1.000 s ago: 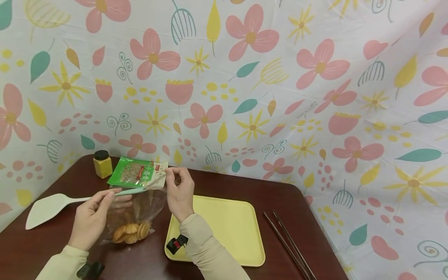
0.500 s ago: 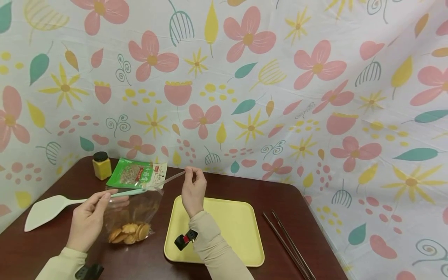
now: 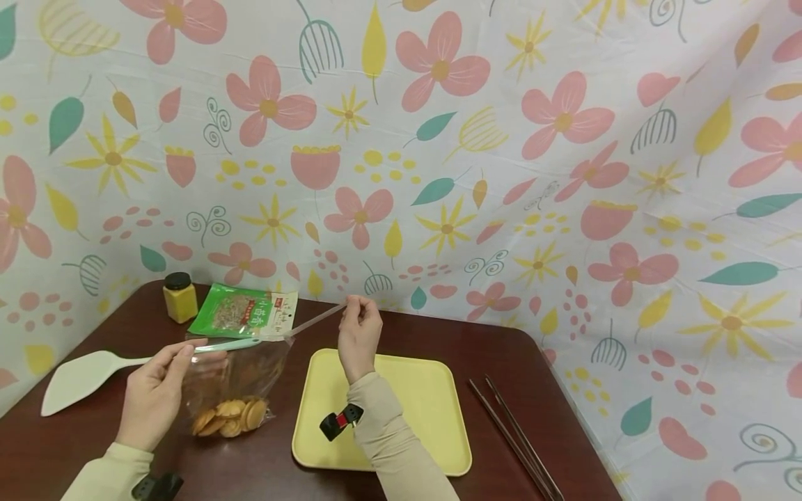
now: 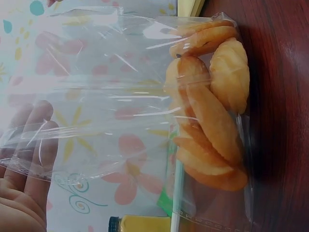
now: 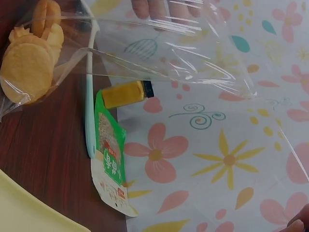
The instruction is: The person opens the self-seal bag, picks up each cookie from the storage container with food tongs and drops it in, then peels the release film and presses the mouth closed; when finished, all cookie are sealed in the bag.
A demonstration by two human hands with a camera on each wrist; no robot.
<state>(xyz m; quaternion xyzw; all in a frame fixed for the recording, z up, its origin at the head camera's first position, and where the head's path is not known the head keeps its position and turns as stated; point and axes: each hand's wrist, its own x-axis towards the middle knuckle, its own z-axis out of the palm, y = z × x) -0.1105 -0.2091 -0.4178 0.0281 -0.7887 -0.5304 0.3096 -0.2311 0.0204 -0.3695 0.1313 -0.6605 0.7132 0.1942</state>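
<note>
My left hand (image 3: 153, 396) pinches the top edge of a clear plastic bag (image 3: 260, 365) between thumb and fingers; other fingers show through the film in the left wrist view. Golden-brown cookies (image 4: 212, 116) lie at the bottom of the bag, which hangs close over the table. To its right, my right hand (image 3: 360, 337) pinches the end of a narrow clear plastic strip (image 3: 319, 318), stretched slantwise from the bag's top right corner. In the right wrist view only fingertips (image 5: 295, 224) of this hand show, at the lower right corner.
Behind the bag lies a pale green spatula (image 3: 78, 383). A green seasoning packet (image 3: 241, 312) and a yellow jar with a black lid (image 3: 180, 299) stand at the back left. A yellow tray (image 3: 432, 417) lies under my right forearm, with metal tongs (image 3: 516, 438) to its right.
My right hand has moved right and slightly up, away from the bag, drawing the clear strip out longer. My left hand and the bag have stayed nearly in place.
</note>
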